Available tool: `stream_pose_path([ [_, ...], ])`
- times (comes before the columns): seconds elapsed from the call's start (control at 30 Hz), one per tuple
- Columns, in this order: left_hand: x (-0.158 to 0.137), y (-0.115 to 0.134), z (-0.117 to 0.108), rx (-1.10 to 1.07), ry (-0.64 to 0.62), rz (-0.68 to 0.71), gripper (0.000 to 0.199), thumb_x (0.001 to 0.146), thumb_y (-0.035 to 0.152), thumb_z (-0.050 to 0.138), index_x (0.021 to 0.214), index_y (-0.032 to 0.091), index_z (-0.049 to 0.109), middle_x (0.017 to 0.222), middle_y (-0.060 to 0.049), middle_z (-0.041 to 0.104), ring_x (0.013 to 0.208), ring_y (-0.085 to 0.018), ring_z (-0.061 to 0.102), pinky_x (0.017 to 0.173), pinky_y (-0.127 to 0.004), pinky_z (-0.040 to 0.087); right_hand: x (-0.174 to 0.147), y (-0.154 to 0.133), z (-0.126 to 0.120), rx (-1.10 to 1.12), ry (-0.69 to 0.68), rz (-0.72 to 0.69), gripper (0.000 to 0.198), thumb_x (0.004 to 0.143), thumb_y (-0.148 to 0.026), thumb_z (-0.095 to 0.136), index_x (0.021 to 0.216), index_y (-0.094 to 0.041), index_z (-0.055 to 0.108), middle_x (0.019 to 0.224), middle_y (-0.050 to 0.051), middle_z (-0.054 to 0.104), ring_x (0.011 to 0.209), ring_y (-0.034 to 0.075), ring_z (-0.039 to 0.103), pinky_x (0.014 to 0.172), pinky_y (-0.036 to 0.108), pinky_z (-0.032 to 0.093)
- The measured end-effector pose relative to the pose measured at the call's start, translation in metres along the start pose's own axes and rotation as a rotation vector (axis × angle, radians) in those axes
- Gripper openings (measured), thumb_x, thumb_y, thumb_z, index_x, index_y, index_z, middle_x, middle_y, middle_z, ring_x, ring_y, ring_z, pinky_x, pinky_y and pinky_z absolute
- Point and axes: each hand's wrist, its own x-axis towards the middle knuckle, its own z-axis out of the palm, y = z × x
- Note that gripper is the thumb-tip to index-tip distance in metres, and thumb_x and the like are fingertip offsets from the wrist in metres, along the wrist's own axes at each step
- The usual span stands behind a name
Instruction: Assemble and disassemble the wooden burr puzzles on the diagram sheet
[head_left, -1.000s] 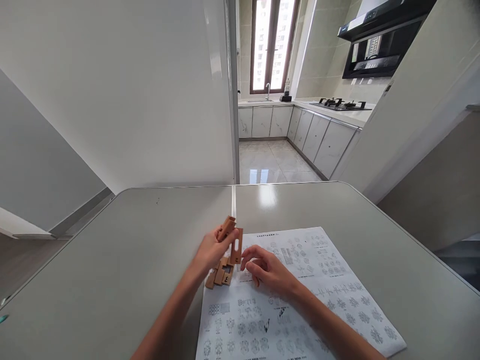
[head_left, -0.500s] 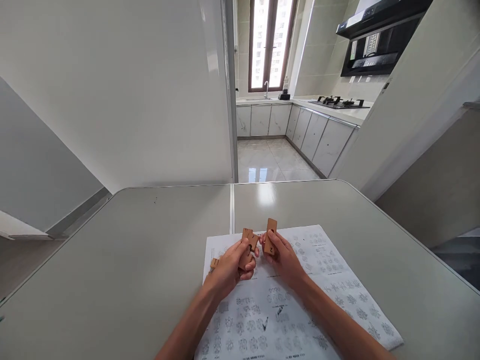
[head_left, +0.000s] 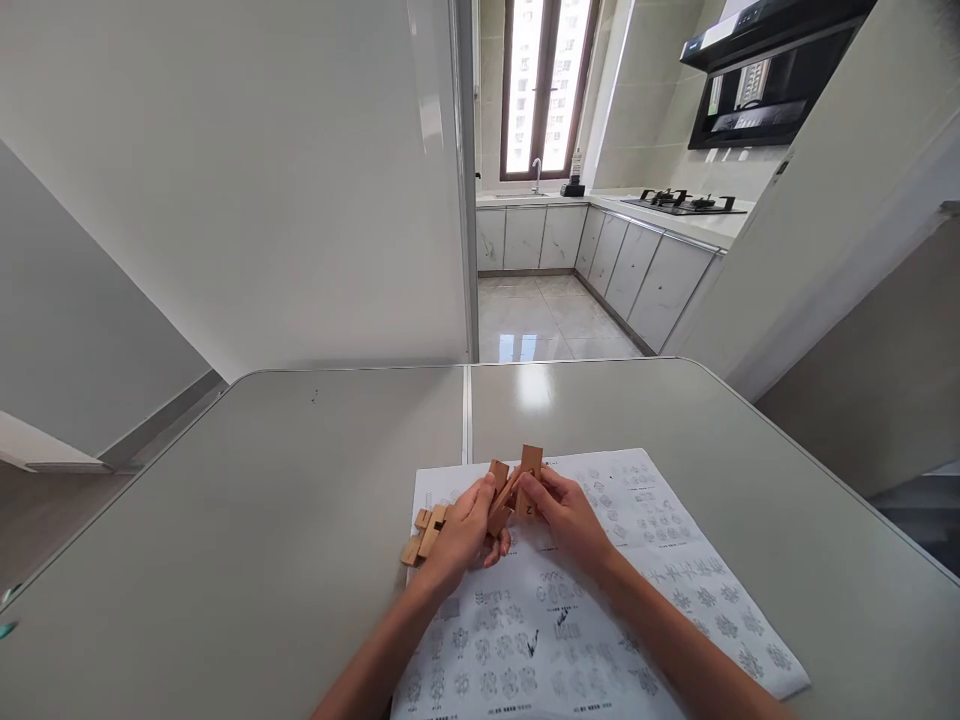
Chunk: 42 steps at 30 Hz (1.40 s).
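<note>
Over the printed sheet, toward its upper left: both hands loaded, work meeting in the middle. Left hand pinches a small cluster of notched wooden pieces, thumb on top, lower fingers curled underneath. Right hand pinches one upright wooden block between thumb and fingers; dark mark near its lower end, looks like a 2.

Delta: a second ago right hand had nothing in it. Half a second ago it had the block, but with a gap to the cluster. Now the gap has gone, or nearly; fingers hide the exact contact. My read: pieces being offered up to each other, alignment stage. Can't confirm anything is seated; the cluster looks splayed, not locked.

Spare wooden pieces sit just left of left hand, by the sheet's left edge, one jutting past it. Partly covered by the hand, so no count.

Surface: grey tabletop, centre seam running away from the wearer. Sheet carries rows of small line diagrams plus a couple of dark pen ticks.

Room: white wall panel ahead left. Kitchen beyond: dark-framed window, tap, marble-look cabinets, gas hob, black range hood.
</note>
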Motion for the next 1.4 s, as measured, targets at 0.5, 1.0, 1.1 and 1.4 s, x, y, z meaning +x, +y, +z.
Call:
stream_pose_path([
  [0.5, -0.005, 0.007, -0.007, -0.213, -0.168, 0.025, 0.041, 0.09, 0.051, 0.071, 0.115, 0.02, 0.059, 0.098, -0.002, 0.057, 0.053, -0.003, 0.037, 0.047, -0.019, 0.028, 0.007, 0.0, -0.018, 0.491, 0.077, 0.159, 0.049, 0.09, -0.071, 0.062, 0.079, -0.024, 0.053, 0.084, -0.001, 0.055, 0.046, 0.008, 0.029, 0.033, 0.022, 0.026],
  [1.0, -0.009, 0.002, -0.001, 0.023, -0.082, 0.187, 0.043, 0.095, 0.065, 0.056, 0.099, 0.022, 0.054, 0.066, 0.008, 0.038, 0.045, -0.005, 0.024, 0.038, -0.017, 0.024, -0.004, 0.001, 0.0, -0.081, 0.117, -0.003, 0.044, 0.1, -0.068, 0.05, 0.089, -0.025, 0.054, 0.057, -0.008, 0.044, 0.043, 0.011, 0.032, 0.041, 0.025, 0.03],
  [1.1, -0.008, 0.0, -0.001, 0.083, -0.024, 0.202, 0.043, 0.096, 0.064, 0.055, 0.1, 0.021, 0.059, 0.065, 0.008, 0.04, 0.042, -0.005, 0.028, 0.035, -0.017, 0.031, -0.005, 0.001, 0.003, -0.125, 0.106, -0.027, 0.046, 0.101, -0.069, 0.047, 0.091, -0.024, 0.056, 0.056, -0.007, 0.045, 0.045, 0.012, 0.037, 0.042, 0.026, 0.033],
  [1.4, -0.01, 0.001, 0.0, 0.21, 0.065, 0.238, 0.042, 0.099, 0.06, 0.052, 0.105, 0.02, 0.064, 0.065, 0.008, 0.042, 0.036, -0.004, 0.038, 0.035, -0.018, 0.033, -0.011, 0.003, 0.005, -0.174, 0.069, -0.07, 0.047, 0.105, -0.064, 0.038, 0.106, -0.021, 0.057, 0.049, -0.01, 0.044, 0.036, 0.011, 0.037, 0.034, 0.022, 0.03],
])
